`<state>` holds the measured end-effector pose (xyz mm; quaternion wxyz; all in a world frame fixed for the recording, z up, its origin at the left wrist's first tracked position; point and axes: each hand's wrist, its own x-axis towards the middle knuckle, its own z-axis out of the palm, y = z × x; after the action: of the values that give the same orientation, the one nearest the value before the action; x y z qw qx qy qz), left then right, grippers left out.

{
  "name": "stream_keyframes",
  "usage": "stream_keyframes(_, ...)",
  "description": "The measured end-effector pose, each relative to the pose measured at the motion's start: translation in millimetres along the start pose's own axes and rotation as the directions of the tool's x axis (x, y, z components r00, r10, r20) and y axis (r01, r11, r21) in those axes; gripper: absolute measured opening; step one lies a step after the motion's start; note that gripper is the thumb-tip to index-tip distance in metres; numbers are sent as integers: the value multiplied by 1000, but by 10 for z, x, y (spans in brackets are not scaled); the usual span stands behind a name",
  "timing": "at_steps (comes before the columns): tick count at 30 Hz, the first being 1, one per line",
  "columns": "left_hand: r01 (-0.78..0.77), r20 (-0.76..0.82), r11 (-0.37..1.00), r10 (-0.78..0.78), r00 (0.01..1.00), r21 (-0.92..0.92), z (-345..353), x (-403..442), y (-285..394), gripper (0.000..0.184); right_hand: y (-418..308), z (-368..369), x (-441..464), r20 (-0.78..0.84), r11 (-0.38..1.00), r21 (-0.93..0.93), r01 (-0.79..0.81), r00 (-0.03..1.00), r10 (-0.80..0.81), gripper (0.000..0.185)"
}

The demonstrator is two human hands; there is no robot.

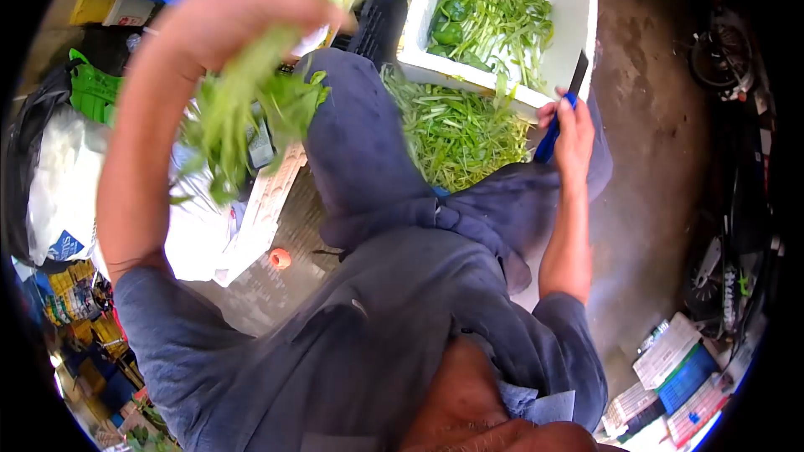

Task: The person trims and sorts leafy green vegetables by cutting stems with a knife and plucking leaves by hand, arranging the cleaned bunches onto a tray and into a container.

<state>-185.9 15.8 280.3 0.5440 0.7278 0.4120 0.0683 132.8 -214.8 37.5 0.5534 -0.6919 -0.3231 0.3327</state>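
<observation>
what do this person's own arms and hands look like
Dark grey-blue short sleeves cover the upper left arm and right arm; both forearms are bare. The right hand wears no glove. The left hand looks ungloved too, though it is blurred.

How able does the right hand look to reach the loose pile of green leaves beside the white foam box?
Probably yes: the right hand is close beside the pile of green leaves, whose near part looks uncovered. But it grips a blue-handled knife, which may hamper grasping.
</observation>
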Motion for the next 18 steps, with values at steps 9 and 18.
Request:
stream_keyframes(9,511,444,703,-302,844,-495,1324,132,-1493,22,282,730,-1069,302,961,-159,227,938,-172,26)
stream_keyframes(18,407,483,842,-207,850,-355,1548,30,-1473,23,34,1092,-975,365,868,-272,415,879,-306,26)
